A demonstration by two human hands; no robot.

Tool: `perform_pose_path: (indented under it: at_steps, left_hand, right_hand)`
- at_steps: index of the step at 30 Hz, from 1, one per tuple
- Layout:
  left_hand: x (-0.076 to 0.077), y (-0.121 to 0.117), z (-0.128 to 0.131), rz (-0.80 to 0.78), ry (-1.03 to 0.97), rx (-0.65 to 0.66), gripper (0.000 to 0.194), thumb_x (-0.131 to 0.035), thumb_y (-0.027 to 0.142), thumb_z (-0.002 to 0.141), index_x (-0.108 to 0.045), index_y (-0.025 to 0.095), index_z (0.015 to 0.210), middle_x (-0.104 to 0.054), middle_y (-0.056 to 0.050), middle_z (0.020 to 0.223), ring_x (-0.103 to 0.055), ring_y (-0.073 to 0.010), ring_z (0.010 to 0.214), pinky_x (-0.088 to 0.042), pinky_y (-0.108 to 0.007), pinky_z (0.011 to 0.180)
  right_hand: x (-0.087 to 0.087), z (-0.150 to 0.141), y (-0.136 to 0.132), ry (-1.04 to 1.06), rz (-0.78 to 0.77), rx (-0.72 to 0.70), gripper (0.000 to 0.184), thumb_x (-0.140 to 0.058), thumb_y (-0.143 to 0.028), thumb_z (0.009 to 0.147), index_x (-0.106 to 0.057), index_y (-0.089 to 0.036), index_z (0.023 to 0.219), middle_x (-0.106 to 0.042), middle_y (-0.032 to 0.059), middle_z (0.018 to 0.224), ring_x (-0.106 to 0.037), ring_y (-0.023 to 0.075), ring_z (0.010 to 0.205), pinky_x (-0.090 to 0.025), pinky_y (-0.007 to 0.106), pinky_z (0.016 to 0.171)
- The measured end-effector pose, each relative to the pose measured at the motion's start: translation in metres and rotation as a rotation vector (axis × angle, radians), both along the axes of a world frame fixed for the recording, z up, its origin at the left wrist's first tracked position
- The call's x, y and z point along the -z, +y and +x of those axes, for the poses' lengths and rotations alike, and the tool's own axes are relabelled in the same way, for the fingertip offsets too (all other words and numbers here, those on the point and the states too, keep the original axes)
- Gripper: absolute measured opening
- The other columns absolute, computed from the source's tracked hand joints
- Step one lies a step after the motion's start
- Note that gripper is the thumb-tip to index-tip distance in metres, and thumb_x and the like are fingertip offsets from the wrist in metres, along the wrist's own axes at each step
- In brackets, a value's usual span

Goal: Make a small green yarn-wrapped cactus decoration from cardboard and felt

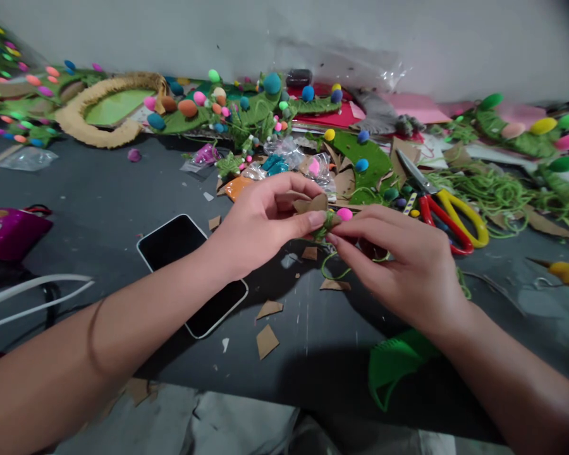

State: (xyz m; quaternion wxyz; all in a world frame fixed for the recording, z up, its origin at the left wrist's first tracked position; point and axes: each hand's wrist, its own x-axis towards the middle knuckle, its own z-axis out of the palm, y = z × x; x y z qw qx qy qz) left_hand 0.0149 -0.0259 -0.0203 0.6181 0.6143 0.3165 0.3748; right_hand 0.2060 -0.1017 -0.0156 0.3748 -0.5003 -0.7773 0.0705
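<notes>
Forearms (137, 309) slant over the table (322, 335), the left one above a phone (171, 240). Left hand (260, 221) pinches cardboard (315, 203), right hand (403, 259) pinches at its green yarn (329, 221)!

We held a small piece of cardboard (313, 202) above the dark table (308, 335), near the middle of the scene. It was brown and thin, bare toward the far left, where it broadened into a curved outline. Green yarn (329, 221) was wound about its right part in a snug, fuzzy bundle that we pinched from left and right, so its full shape was partly hidden from us. A thin loop of green strand (323, 268) showed on the near side of the bundle, curving loosely over the table.
</notes>
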Motion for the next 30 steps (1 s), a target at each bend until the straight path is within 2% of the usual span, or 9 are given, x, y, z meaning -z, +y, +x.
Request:
perform_pose_path:
  at_steps: [4,9,15,19,22,25,30]
  left_hand:
    - [0.004,0.004,-0.003,-0.01,0.043,0.043,0.029,-0.082,0.029,0.077,-0.067,0.02,0.1,-0.063,0.001,0.074,-0.062,-0.0126,0.068,-0.051,-0.027,0.063]
    - [0.002,0.005,-0.003,-0.007,0.068,0.08,0.028,-0.083,0.027,0.076,-0.068,0.02,0.098,-0.059,0.003,0.069,-0.057,-0.0103,0.063,-0.049,-0.025,0.061]
    - [-0.003,0.007,-0.006,0.068,0.243,0.244,0.02,-0.077,0.022,0.078,-0.069,0.019,0.096,-0.058,0.002,0.068,-0.055,-0.0106,0.061,-0.046,-0.025,0.059]
    - [-0.003,0.006,-0.008,0.108,0.352,0.361,0.019,-0.075,0.022,0.077,-0.068,0.019,0.094,-0.063,0.0,0.077,-0.057,-0.0117,0.064,-0.047,-0.025,0.059]
    - [-0.002,0.005,-0.009,0.118,0.433,0.407,0.017,-0.072,0.024,0.078,-0.068,0.02,0.094,-0.061,0.0,0.074,-0.055,-0.0118,0.061,-0.042,-0.024,0.054]
    - [-0.001,0.004,-0.011,0.144,0.498,0.394,0.017,-0.071,0.025,0.079,-0.068,0.02,0.095,-0.056,0.002,0.066,-0.051,-0.0118,0.056,-0.037,-0.023,0.05]
    - [-0.003,0.002,-0.012,0.19,0.531,0.368,0.015,-0.069,0.025,0.08,-0.068,0.021,0.094,-0.059,0.002,0.065,-0.054,-0.0134,0.057,-0.041,-0.024,0.054]
  right_hand:
    - [-0.003,0.002,0.002,0.013,-0.047,-0.02,0.014,-0.062,-0.015,0.091,-0.073,-0.023,0.085,-0.07,0.0037,0.081,-0.066,0.0175,0.076,-0.05,0.029,0.068]
    - [-0.006,0.005,0.002,0.045,-0.178,-0.025,0.01,-0.065,-0.018,0.089,-0.071,-0.022,0.081,-0.065,0.0003,0.069,-0.057,0.0144,0.063,-0.046,0.03,0.064]
    - [-0.007,0.01,0.004,-0.036,-0.342,-0.091,0.016,-0.067,-0.026,0.09,-0.066,-0.022,0.074,-0.063,0.0004,0.068,-0.055,0.0148,0.06,-0.04,0.029,0.056]
    - [-0.004,0.01,0.004,-0.232,-0.326,-0.164,0.018,-0.062,-0.028,0.094,-0.068,-0.022,0.077,-0.066,0.0024,0.075,-0.061,0.0168,0.07,-0.041,0.028,0.061]
    - [-0.003,0.008,0.003,-0.4,-0.266,-0.195,0.017,-0.058,-0.026,0.096,-0.071,-0.02,0.087,-0.068,0.0043,0.081,-0.063,0.0171,0.076,-0.04,0.028,0.064]
    - [-0.003,0.007,0.002,-0.483,-0.208,-0.203,0.02,-0.056,-0.026,0.097,-0.072,-0.018,0.09,-0.067,0.005,0.08,-0.062,0.0168,0.075,-0.038,0.028,0.065]
    - [-0.004,0.005,0.003,-0.513,-0.188,-0.207,0.023,-0.052,-0.026,0.099,-0.072,-0.017,0.091,-0.067,0.0056,0.08,-0.06,0.0166,0.074,-0.037,0.029,0.065]
